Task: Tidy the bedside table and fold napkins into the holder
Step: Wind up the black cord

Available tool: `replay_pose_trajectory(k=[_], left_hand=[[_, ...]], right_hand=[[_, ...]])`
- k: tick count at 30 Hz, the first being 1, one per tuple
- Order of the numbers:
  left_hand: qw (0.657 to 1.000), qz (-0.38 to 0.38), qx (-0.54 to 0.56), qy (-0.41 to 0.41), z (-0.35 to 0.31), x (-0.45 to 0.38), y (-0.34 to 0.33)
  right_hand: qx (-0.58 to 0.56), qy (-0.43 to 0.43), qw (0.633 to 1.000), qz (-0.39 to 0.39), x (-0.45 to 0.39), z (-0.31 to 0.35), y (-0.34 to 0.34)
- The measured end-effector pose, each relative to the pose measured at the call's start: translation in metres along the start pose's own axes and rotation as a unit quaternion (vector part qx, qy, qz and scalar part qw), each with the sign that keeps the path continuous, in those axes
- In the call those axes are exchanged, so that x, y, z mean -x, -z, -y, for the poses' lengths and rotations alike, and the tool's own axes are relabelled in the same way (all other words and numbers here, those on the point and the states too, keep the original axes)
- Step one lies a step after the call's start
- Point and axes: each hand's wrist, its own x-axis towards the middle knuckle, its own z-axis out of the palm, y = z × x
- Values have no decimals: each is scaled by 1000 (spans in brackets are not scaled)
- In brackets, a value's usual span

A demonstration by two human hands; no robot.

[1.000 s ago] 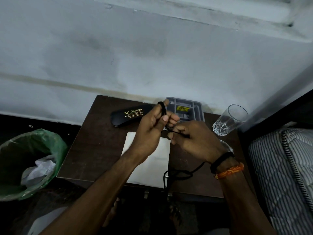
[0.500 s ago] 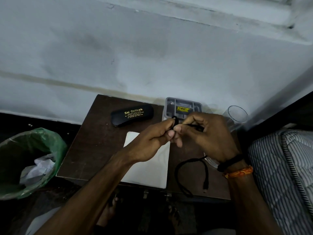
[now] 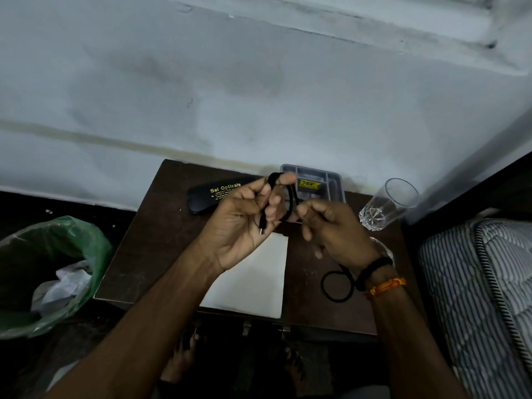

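A black cable (image 3: 290, 197) is looped around the fingers of my left hand (image 3: 244, 223), palm up, with its plug end lying in the palm. My right hand (image 3: 334, 228) pinches the same cable just to the right. The cable's loose tail (image 3: 336, 286) curls on the dark wooden bedside table (image 3: 149, 249) under my right wrist. A white napkin (image 3: 256, 283) lies flat on the table below my hands. A grey compartment holder (image 3: 316, 180) stands at the table's back edge, behind my fingers.
A black spectacle case (image 3: 207, 197) lies at the back left of the table. A clear glass (image 3: 388, 203) stands at the back right. A green-lined bin (image 3: 49, 272) with crumpled paper is on the left. A striped mattress (image 3: 475, 298) is on the right.
My left hand has turned palm up and lifted with the cable wound over its fingers. My right hand moved down and right, and the loose tail on the table has shortened.
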Motion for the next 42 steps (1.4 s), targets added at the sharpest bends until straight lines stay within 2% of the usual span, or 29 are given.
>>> replay_pose_trajectory(k=[2,5,7,12,15,18,20,24,27,29,32,38,42], left_hand=[[999,-24,10,-23,1,-2,1],[996,-70,-11,-45,5,-4,1],[990,-99,-76,-66,8,-5,0],[958,-130,-228,-112,14,-5,2],[905,-130,-387,-121,17,-4,2],[841,-86,-520,-126,22,0,6],[811,-59,-570,-118,24,1,11],[815,-7,-571,-101,18,3,7],[798,32,-598,-74,12,6,3],[810,59,-583,-27,12,6,5],[851,77,-519,38,12,6,0],[908,52,-412,50,3,5,-2],[946,-24,-320,37,2,3,-1]], right_hand=[[-17,-33,996,76,1,2,-4],[57,-49,990,118,2,10,-10],[124,-45,983,130,2,15,-12],[188,-60,965,174,6,24,-17],[213,-37,965,147,7,30,-12],[222,-14,968,114,11,35,-4],[201,0,975,92,14,37,1],[156,45,987,15,15,31,14],[129,78,988,-35,15,28,19],[96,88,990,-56,15,27,19],[54,101,990,-82,13,23,19],[9,91,993,-79,12,17,17],[-16,63,997,-44,7,8,12]])
